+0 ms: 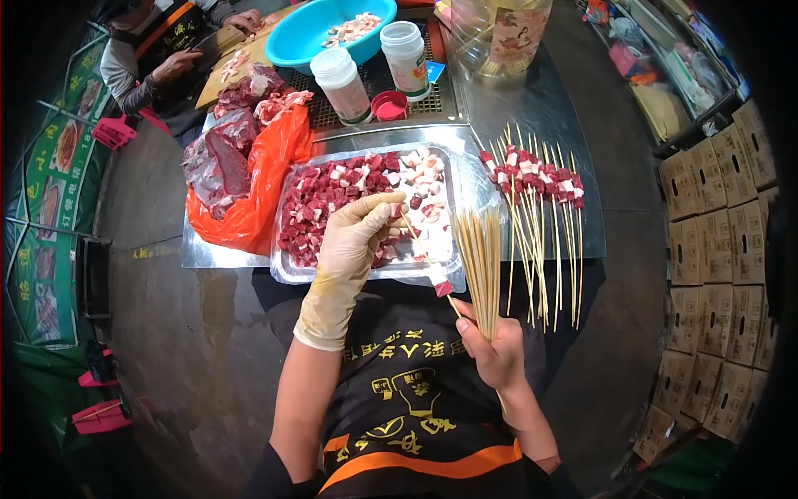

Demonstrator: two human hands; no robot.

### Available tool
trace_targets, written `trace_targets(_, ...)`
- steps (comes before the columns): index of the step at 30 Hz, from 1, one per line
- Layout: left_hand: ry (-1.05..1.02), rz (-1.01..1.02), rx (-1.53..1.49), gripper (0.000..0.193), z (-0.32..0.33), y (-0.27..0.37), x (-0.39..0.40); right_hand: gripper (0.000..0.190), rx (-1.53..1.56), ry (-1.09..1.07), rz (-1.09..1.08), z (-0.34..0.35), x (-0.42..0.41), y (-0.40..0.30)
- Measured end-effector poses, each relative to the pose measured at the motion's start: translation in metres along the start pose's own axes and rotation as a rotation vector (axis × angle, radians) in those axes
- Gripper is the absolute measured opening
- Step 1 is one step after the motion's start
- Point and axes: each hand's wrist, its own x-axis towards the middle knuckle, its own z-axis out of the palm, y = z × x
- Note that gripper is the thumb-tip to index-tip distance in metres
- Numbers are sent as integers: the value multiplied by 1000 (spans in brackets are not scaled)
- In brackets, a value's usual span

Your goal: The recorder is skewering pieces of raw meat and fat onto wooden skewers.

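Observation:
My left hand (pixel 349 249), in a pale rubber glove, pinches a small cube of red meat (pixel 395 211) at the upper tip of a wooden skewer (pixel 419 242). Lower on that skewer sit a white fat piece and a red meat cube (pixel 443 289). My bare right hand (pixel 495 349) holds this skewer between thumb and forefinger, along with a thick bundle of bare skewers (pixel 479 268). Below my left hand lies a metal tray (pixel 283 265) lined with clear plastic, with red meat cubes (pixel 312 199) on its left and white fat pieces (pixel 424 168) on its right.
Threaded skewers (pixel 539 174) lie at the right. An orange-red bag (pixel 240 231) under large raw meat (pixel 218 162) is at the left. Beyond stand two white jars (pixel 341 87), a blue basin (pixel 290 53) and a big plastic jar (pixel 467 31). A co-worker holds a knife (pixel 218 42) at a cutting board.

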Motion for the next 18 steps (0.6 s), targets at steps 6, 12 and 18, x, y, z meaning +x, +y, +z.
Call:
trace_targets(6, -52, 9, 81, 24, -3, 2, 0, 25, -53, 1, 6, -5, 0, -9)
trace_targets(12, -22, 70, 286, 21, 7, 4, -7, 23, -111, 11, 22, -5, -3, -13)
trace_targets(18, 100, 72, 22, 31, 23, -7, -7, 23, -66, 82, -57, 5, 0, -1)
